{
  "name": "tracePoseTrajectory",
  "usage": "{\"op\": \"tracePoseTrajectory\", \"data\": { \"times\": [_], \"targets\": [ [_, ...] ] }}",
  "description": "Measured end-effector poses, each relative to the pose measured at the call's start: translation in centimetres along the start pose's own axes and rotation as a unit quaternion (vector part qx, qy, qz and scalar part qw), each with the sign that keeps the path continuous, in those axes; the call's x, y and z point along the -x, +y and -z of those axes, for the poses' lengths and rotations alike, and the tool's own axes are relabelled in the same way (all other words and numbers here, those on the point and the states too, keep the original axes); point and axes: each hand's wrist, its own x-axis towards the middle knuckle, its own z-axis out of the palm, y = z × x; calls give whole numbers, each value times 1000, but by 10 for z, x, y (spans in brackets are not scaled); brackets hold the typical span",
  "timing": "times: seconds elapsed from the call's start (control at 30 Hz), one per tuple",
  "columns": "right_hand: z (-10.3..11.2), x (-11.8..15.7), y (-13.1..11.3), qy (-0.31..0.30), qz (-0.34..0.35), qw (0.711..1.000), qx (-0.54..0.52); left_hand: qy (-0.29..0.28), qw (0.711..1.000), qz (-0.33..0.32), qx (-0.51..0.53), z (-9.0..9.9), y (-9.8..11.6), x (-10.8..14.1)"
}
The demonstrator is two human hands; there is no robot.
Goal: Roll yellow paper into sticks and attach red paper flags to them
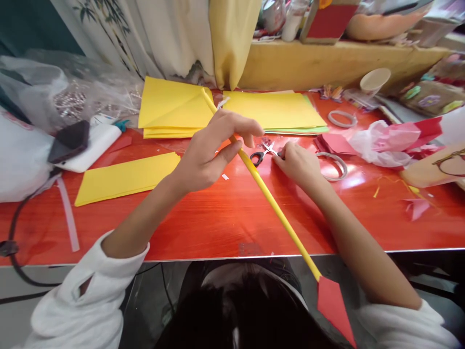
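Observation:
My left hand (pixel 214 150) pinches a long, thin yellow paper rod (pixel 281 213) between thumb and fingers. The rod slants across the table from the yellow paper at the back to beyond the front edge. A red pointed paper piece (pixel 334 306) is fixed at its lower end. My right hand (pixel 298 164) rests low at the tabletop, closed on one handle of a small pair of scissors (pixel 268 148). Their other black handle loop lies uncovered, and the blades are partly spread. A small white scrap (pixel 225 177) lies beside my left hand.
Yellow sheets (pixel 174 109) and another yellow stack (pixel 272 110) lie at the back. Folded yellow paper (pixel 123 179) sits left, near a phone (pixel 69 141). Tape rolls (pixel 342 119), red paper (pixel 336 144) and pink tissue (pixel 385 143) are right. A paper cup (pixel 375 81) stands behind.

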Motion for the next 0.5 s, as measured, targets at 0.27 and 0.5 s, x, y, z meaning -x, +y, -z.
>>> {"op": "tracePoseTrajectory", "data": {
  "times": [0.27,0.5],
  "targets": [
    [10,15,-21,129,56,980,-142,104,993,-47,-26,-2,10,15],
    [51,71,-69,-325,242,637,-655,113,966,-189,-132,-13,2,7]
  ]
}}
